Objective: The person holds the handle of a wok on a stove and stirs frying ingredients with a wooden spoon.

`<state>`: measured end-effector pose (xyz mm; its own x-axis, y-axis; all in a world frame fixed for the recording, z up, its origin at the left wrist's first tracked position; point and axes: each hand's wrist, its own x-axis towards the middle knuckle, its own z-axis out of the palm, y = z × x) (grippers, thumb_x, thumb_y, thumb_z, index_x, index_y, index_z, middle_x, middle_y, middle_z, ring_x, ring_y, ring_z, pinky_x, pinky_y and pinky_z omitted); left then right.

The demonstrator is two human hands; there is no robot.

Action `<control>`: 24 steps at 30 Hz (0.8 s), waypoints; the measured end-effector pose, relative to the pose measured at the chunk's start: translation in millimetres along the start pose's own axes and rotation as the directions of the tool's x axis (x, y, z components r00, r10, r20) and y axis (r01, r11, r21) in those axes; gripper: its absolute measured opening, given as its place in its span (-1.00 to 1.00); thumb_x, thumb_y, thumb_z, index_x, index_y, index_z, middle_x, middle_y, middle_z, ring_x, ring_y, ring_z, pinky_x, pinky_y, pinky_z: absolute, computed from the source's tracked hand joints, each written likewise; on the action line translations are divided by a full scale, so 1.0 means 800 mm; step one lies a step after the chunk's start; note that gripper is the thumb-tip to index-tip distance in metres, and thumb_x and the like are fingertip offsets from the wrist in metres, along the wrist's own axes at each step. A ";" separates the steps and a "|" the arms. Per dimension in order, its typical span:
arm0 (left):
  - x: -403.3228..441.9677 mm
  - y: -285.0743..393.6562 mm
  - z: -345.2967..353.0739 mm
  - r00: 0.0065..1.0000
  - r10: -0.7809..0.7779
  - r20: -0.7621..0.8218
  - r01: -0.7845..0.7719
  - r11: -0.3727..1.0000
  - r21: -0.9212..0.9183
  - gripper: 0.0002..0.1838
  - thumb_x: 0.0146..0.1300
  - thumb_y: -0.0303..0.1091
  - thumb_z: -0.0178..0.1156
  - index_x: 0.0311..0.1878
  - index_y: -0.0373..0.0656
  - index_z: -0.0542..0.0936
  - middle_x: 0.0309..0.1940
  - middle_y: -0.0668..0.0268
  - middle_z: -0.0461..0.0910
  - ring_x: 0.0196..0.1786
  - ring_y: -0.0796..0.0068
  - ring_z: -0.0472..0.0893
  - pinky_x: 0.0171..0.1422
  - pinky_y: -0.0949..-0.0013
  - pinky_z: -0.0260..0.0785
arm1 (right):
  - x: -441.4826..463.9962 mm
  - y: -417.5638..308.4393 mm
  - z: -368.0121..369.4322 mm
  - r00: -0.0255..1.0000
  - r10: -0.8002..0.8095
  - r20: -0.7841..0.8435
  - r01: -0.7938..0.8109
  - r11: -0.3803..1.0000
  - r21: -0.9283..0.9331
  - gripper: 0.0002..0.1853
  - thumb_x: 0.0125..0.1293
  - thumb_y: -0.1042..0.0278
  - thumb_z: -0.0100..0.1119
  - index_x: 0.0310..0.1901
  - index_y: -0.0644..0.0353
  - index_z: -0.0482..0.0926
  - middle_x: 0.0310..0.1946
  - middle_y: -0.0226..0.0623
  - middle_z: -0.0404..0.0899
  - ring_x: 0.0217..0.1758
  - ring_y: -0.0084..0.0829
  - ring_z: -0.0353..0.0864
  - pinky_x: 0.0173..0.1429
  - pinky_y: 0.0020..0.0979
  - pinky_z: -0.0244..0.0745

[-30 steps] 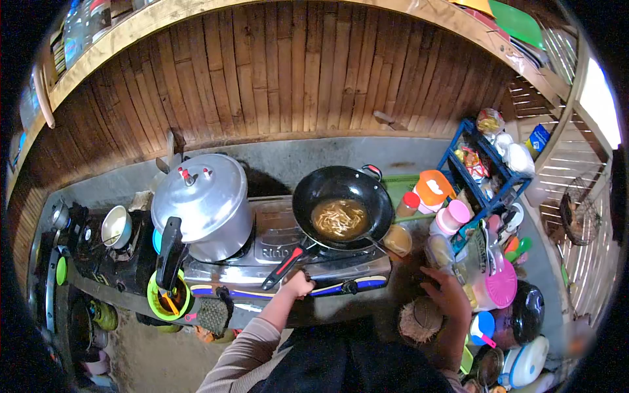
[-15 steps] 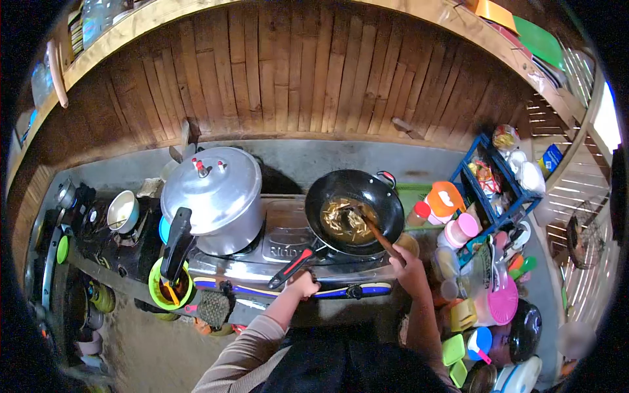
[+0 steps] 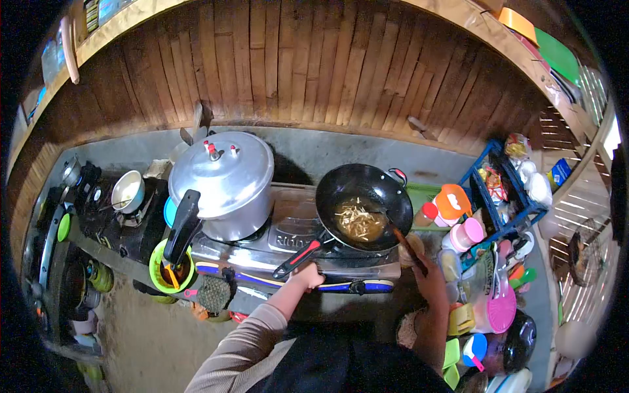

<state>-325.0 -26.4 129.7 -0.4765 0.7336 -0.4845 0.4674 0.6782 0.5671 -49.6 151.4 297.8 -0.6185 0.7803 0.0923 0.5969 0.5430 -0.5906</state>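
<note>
My right hand (image 3: 430, 283) is closed around the wooden handle of a spatula (image 3: 408, 247), whose far end dips into a black wok (image 3: 334, 187). Pale strips (image 3: 357, 219) lie in brownish liquid at the bottom of the wok. My left hand (image 3: 306, 275) has its fingers curled at the stove's front edge, close beside the black-and-red wok handle (image 3: 298, 257) but not wrapped round it; anything inside those fingers is hidden. The wok sits on the right side of a metal stove (image 3: 288, 219).
A large pressure cooker (image 3: 226, 177) stands left of the wok, its black handle pointing toward me. A green bowl (image 3: 157, 278) is at the stove's left front. Jars, lidded tubs (image 3: 495, 311) and a blue rack (image 3: 478, 170) crowd the right side.
The view has shifted slightly. My right hand has drawn the spatula back toward me and to the right, and the strips are stirred into a different arrangement. My left hand stays at the stove's edge.
</note>
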 end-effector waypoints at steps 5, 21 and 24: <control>0.002 -0.002 0.003 1.000 -0.018 0.012 0.018 0.998 -0.058 -0.67 0.06 -0.12 0.15 -0.61 -0.18 0.61 -0.72 0.28 0.57 -0.68 0.45 0.58 -0.45 0.32 0.49 | -0.049 -0.019 -0.058 0.998 -0.069 -0.014 0.069 0.998 -0.001 -0.61 0.20 0.37 0.20 0.10 0.19 0.52 -0.05 0.04 0.58 0.01 -0.06 0.59 0.06 -0.23 0.46; -0.011 0.009 -0.011 1.000 0.014 0.006 -0.014 1.000 -0.006 -0.60 0.10 -0.09 0.15 -0.69 -0.20 0.56 -0.76 0.28 0.55 -0.69 0.44 0.58 -0.44 0.31 0.51 | -0.076 -0.002 -0.074 0.992 -0.094 0.081 0.099 0.993 -0.066 -0.57 0.15 0.37 0.26 0.10 0.10 0.54 -0.11 -0.06 0.63 -0.14 -0.13 0.65 -0.03 -0.30 0.48; -0.027 0.022 -0.025 1.000 0.003 -0.005 -0.003 0.999 0.034 -0.60 0.11 -0.10 0.15 -0.69 -0.21 0.56 -0.77 0.28 0.54 -0.69 0.43 0.58 -0.45 0.31 0.50 | -0.052 0.006 -0.044 0.974 -0.209 0.091 0.217 0.972 -0.095 -0.56 0.18 0.38 0.23 0.14 0.12 0.50 -0.06 -0.04 0.60 -0.08 -0.14 0.63 0.03 -0.31 0.46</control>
<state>-321.6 -31.6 163.7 -0.4789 0.7355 -0.4792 0.4936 0.6771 0.5458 -3.2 132.0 319.2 -0.7732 0.6184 0.1404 0.4942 0.7263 -0.4778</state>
